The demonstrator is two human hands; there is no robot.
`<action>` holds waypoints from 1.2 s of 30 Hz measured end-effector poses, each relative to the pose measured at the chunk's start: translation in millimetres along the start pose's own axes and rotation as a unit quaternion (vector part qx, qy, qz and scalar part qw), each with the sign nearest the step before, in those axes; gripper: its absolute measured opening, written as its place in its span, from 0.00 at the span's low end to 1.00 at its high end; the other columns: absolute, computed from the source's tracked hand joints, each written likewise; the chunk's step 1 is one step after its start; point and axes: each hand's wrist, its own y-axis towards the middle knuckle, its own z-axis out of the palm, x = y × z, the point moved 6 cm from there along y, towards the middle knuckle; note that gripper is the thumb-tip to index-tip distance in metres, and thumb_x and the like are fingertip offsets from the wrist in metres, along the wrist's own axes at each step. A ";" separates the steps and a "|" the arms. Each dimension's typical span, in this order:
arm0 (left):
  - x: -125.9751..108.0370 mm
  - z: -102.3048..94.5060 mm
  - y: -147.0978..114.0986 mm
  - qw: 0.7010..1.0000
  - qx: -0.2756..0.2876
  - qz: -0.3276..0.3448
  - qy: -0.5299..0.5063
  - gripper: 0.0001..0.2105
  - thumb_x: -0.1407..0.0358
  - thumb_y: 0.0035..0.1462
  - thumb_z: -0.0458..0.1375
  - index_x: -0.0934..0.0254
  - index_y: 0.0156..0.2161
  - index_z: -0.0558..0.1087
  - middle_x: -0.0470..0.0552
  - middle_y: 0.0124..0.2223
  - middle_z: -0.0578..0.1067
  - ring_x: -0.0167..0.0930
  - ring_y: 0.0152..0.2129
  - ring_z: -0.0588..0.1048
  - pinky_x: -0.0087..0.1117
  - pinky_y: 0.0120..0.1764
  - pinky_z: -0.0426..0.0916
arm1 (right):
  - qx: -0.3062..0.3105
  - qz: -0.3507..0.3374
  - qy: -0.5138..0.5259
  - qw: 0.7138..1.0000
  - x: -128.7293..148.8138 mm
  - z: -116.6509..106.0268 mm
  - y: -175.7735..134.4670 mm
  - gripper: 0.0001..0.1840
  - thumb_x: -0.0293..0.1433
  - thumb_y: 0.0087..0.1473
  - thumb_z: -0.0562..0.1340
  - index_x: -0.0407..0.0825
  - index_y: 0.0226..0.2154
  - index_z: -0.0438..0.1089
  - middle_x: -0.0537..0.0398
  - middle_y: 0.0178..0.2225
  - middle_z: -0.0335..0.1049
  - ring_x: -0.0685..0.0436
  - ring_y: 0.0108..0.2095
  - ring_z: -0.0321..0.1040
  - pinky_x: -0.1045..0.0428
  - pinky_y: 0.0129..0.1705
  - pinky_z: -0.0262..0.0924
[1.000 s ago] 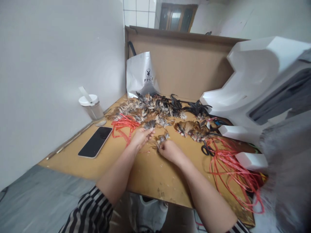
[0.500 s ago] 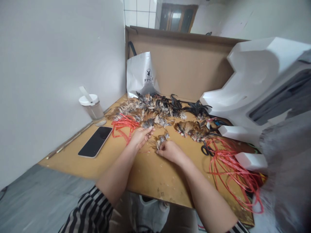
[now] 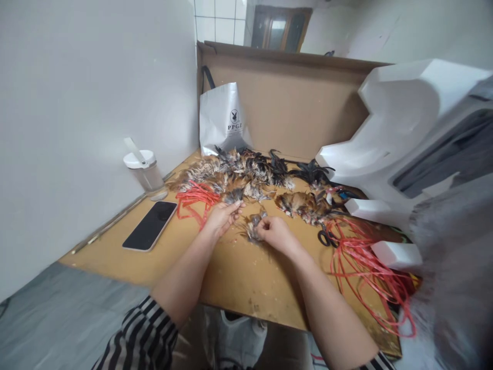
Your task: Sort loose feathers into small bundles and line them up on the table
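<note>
1. The left hand lies on the wooden table with its fingers pinched together on a small grey-brown feather bundle, at the near edge of the big feather heap.
2. The right hand sits just beside it, fingers closed on a second feather tuft that rests on the table between the two hands.
3. The hands are close but not touching; each grips its own clump.
4. Judged from this, the step in hand is gathering loose feathers into one small bunch, quills together.
5. The next move seems to call for bringing the two clumps together, lining up the stems, and holding them tight in one hand while the other is free.
6. Red string lies touching the heap just left of the left hand; a larger tangle of red cord spreads to the right, near black scissors.
7. A brown feather pile sits apart, right of the hands.
8. A phone lies screen-up at the left, with a lidded cup behind it by the wall.
</note>
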 end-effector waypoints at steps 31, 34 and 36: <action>-3.1 3.9 -2.5 1.000 -0.005 0.005 -0.003 0.09 0.69 0.40 0.62 0.72 0.29 0.73 0.54 0.31 0.74 0.19 0.19 0.68 0.17 0.20 0.61 | -0.021 0.009 -0.148 0.989 6.2 26.1 -0.8 0.10 0.31 0.44 0.54 0.48 0.22 0.70 0.52 0.23 0.69 0.50 0.23 0.61 0.55 0.26 0.47; -4.1 4.0 -3.3 1.000 -0.006 0.006 -0.005 0.09 0.69 0.40 0.62 0.73 0.29 0.73 0.54 0.31 0.74 0.19 0.19 0.68 0.18 0.20 0.62 | -0.008 0.000 -0.067 0.998 0.6 21.0 2.3 0.09 0.31 0.42 0.55 0.47 0.21 0.69 0.56 0.20 0.67 0.52 0.21 0.60 0.57 0.24 0.47; -4.7 4.1 -3.6 1.000 -0.005 0.008 -0.005 0.09 0.69 0.40 0.62 0.73 0.30 0.73 0.55 0.31 0.74 0.19 0.19 0.68 0.18 0.20 0.62 | -0.001 -0.001 -0.009 1.000 -2.5 17.8 4.2 0.08 0.30 0.42 0.55 0.46 0.21 0.69 0.57 0.19 0.66 0.53 0.20 0.60 0.58 0.22 0.47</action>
